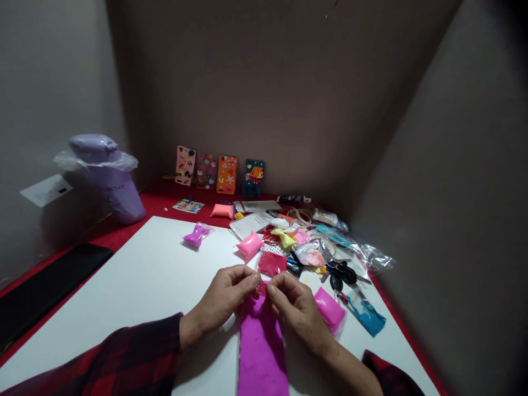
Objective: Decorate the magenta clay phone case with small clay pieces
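Magenta, clay-like strip (263, 352) is lying lengthwise on the white bench top (152, 291), lower centre of frame, its far end sitting beneath both hands. Left hand (225, 291) and right hand (299, 313) are meeting at centre, fingertips pinching a small reddish-pink piece (262, 289) between them; whether loose clay or something wrapped, cannot tell. Grip: both hands are grasping that piece by thumb and finger.

Nearby: red packet (272, 264) is lying just beyond the fingertips; magenta packet (330, 309) is resting right of the right hand, with dark-handled scissors (344, 272) lying above it in frame.

Step in hand, judged: fingers are working the piece above the strip's far end. Next move is probably calling for a light, even pinch, keeping fingertips from denting the strip.
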Tool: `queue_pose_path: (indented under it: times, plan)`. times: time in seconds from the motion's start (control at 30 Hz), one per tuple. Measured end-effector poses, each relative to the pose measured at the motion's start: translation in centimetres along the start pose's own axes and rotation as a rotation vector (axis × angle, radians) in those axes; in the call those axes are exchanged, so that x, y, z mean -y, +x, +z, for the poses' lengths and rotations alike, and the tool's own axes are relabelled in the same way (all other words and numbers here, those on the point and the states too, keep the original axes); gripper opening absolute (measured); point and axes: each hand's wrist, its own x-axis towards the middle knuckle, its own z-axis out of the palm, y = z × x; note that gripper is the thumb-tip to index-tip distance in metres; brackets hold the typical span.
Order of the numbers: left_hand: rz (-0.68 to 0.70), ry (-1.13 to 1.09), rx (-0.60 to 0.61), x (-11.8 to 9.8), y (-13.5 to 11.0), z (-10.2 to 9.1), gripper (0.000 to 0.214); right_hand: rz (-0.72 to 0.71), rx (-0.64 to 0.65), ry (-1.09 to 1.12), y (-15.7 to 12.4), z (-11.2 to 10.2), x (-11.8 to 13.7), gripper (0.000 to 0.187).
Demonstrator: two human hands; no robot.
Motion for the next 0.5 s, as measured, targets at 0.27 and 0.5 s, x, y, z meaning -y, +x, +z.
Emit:
queue_pose_path:
  times: [0.27,0.5]
  plan:
    - [-0.010,0.032,-0.004,0.27,-0.02,-0.06,0.028,0.009,-0.001,0.061,0.07,-0.08,-0.68,0.027]
    - [-0.013,0.031,-0.013,0.25,0.07,-0.05,0.027,0.005,0.011,0.024,0.09,-0.03,-0.44,0.027]
